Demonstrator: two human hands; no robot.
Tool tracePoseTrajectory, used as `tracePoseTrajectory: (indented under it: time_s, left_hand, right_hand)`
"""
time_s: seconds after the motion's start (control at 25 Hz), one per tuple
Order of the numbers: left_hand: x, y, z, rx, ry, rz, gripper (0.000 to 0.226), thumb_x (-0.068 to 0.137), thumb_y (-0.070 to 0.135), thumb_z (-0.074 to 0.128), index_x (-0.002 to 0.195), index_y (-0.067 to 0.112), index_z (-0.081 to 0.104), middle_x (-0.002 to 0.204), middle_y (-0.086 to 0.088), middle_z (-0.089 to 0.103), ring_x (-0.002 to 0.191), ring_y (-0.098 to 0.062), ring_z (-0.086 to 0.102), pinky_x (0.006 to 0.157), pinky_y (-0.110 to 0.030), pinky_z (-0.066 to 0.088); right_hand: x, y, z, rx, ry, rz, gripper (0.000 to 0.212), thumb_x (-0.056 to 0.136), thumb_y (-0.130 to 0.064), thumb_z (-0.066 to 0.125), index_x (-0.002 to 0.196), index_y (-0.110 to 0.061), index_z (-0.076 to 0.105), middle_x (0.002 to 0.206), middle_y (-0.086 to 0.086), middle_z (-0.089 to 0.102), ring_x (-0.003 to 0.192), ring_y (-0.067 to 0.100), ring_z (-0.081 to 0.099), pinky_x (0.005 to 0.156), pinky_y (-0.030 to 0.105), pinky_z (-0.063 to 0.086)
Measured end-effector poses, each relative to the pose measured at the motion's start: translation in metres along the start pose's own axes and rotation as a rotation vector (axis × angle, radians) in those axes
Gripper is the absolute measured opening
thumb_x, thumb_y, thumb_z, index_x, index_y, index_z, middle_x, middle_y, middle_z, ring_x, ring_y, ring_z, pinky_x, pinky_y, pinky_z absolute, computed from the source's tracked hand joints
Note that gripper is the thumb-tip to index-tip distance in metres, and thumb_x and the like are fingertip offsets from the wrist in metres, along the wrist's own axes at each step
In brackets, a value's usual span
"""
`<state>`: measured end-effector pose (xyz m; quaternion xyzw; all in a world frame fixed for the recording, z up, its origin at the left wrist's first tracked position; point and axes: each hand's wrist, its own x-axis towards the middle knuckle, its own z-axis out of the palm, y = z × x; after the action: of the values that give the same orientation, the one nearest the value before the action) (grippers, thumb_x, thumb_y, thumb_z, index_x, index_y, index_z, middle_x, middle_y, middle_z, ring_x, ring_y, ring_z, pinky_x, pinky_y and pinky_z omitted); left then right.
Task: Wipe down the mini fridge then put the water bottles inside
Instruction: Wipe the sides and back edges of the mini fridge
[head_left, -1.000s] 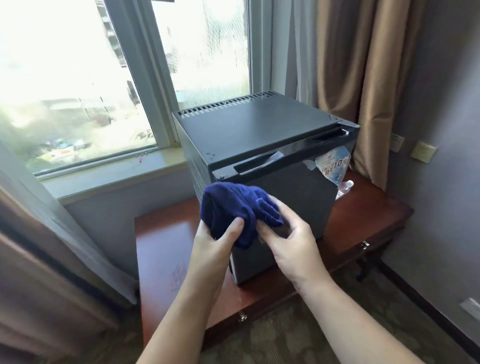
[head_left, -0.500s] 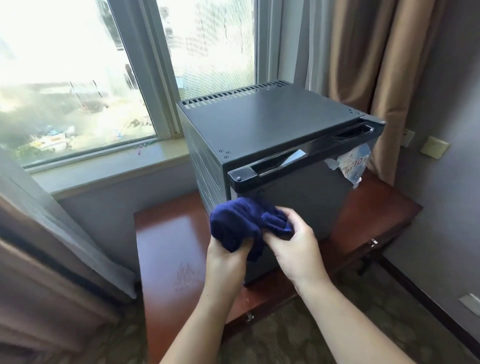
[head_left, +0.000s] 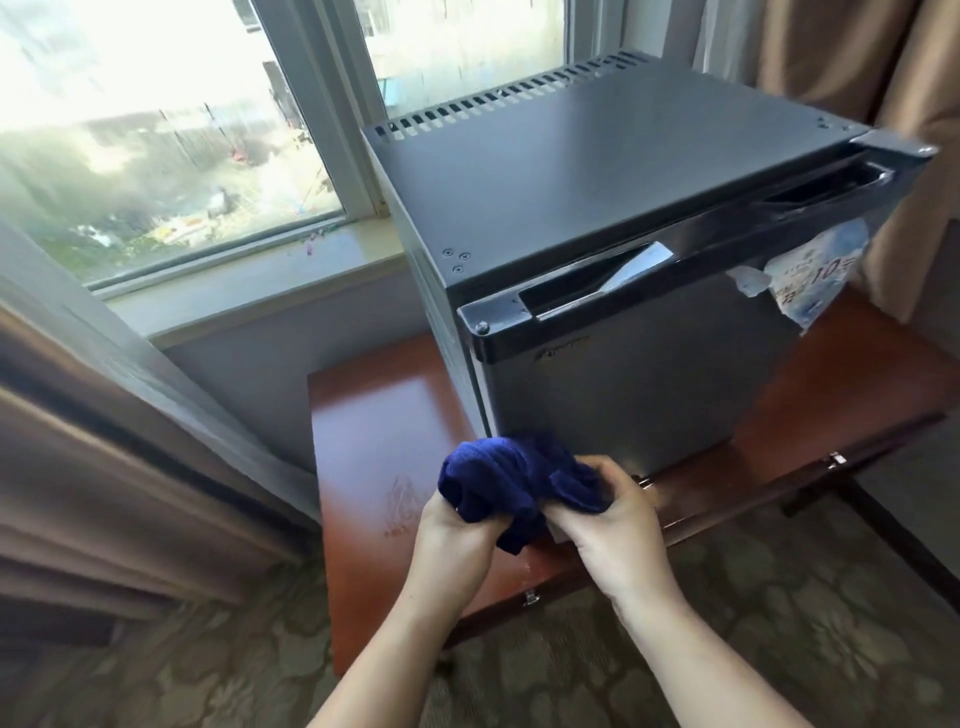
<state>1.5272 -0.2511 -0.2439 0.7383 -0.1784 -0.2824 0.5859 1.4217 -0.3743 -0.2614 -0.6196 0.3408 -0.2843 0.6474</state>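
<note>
Cloth (head_left: 511, 483), bunched, is gripped by the left hand (head_left: 457, 540) and the right hand (head_left: 608, 525) at 6 o'clock of the closed mini fridge (head_left: 623, 182) on the worktop (head_left: 374, 426), probably to shape a wiping pad, while a water bottle (head_left: 815, 270) waits at its 3 o'clock.

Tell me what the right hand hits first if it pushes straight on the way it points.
The right hand grips the blue cloth; beyond that, probably the lower front of the mini fridge door, close behind; depth is hard to judge.
</note>
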Motion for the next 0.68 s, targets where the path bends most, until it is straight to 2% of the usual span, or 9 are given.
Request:
tracePoseTrajectory:
  time_s: [0.16, 0.28, 0.36, 0.44, 0.52, 0.6, 0.68]
  left_hand:
    - [-0.011, 0.024, -0.019, -0.021, 0.057, 0.105, 0.019, 0.086, -0.003, 0.076, 0.083, 0.016, 0.075, 0.079, -0.002, 0.080, 0.074, -0.008, 0.073, 0.067, -0.025, 0.059]
    - [-0.006, 0.051, -0.036, -0.075, 0.033, 0.274, 0.021, 0.085, -0.004, 0.078, 0.084, 0.015, 0.070, 0.074, 0.008, 0.077, 0.070, -0.002, 0.069, 0.065, -0.020, 0.054]
    - [0.004, 0.075, -0.049, -0.101, -0.040, 0.389, 0.024, 0.083, -0.003, 0.080, 0.085, 0.017, 0.068, 0.074, 0.012, 0.076, 0.070, 0.001, 0.067, 0.065, -0.019, 0.053]
    - [0.018, 0.092, -0.063, -0.146, -0.105, 0.462, 0.029, 0.084, -0.008, 0.077, 0.091, 0.019, 0.068, 0.077, 0.016, 0.076, 0.074, 0.005, 0.067, 0.067, -0.016, 0.053]
    - [0.033, 0.094, -0.078, -0.168, -0.178, 0.459, 0.032, 0.086, -0.008, 0.075, 0.103, 0.018, 0.069, 0.087, 0.015, 0.078, 0.082, 0.003, 0.071, 0.073, -0.020, 0.057]
    - [0.048, 0.087, -0.089, -0.126, -0.251, 0.422, 0.031, 0.086, -0.001, 0.076, 0.106, 0.022, 0.070, 0.093, 0.010, 0.080, 0.086, -0.006, 0.074, 0.080, -0.035, 0.063]
    - [0.067, 0.082, -0.101, -0.063, -0.342, 0.411, 0.024, 0.085, 0.010, 0.078, 0.101, 0.026, 0.071, 0.092, 0.007, 0.080, 0.090, -0.016, 0.077, 0.084, -0.049, 0.063]
  right_hand:
    - [-0.021, -0.033, 0.010, 0.001, 0.010, -0.129, 0.026, 0.075, -0.014, 0.089, 0.092, -0.020, 0.071, 0.086, 0.002, 0.078, 0.079, 0.012, 0.074, 0.072, 0.030, 0.059]
    - [-0.034, -0.067, 0.024, 0.022, 0.066, -0.226, 0.030, 0.073, -0.028, 0.091, 0.091, -0.021, 0.067, 0.087, 0.006, 0.076, 0.084, 0.031, 0.076, 0.074, 0.050, 0.063]
    - [-0.039, -0.091, 0.039, 0.009, 0.167, -0.309, 0.034, 0.072, -0.036, 0.091, 0.088, -0.024, 0.064, 0.085, 0.005, 0.075, 0.081, 0.034, 0.075, 0.072, 0.054, 0.062]
    - [-0.042, -0.108, 0.059, -0.027, 0.287, -0.385, 0.035, 0.072, -0.036, 0.090, 0.084, -0.025, 0.060, 0.078, -0.005, 0.072, 0.071, 0.014, 0.069, 0.068, 0.037, 0.060]
    - [-0.046, -0.109, 0.084, -0.070, 0.395, -0.390, 0.036, 0.071, -0.033, 0.089, 0.081, -0.024, 0.056, 0.073, -0.013, 0.068, 0.064, -0.001, 0.060, 0.062, 0.019, 0.051]
    - [-0.050, -0.104, 0.106, -0.102, 0.490, -0.373, 0.037, 0.070, -0.034, 0.089, 0.080, -0.025, 0.055, 0.072, -0.017, 0.067, 0.063, -0.001, 0.060, 0.061, 0.014, 0.048]
    - [-0.048, -0.098, 0.122, -0.153, 0.588, -0.369, 0.038, 0.070, -0.034, 0.090, 0.081, -0.025, 0.054, 0.072, -0.016, 0.066, 0.064, -0.001, 0.061, 0.062, 0.013, 0.047]
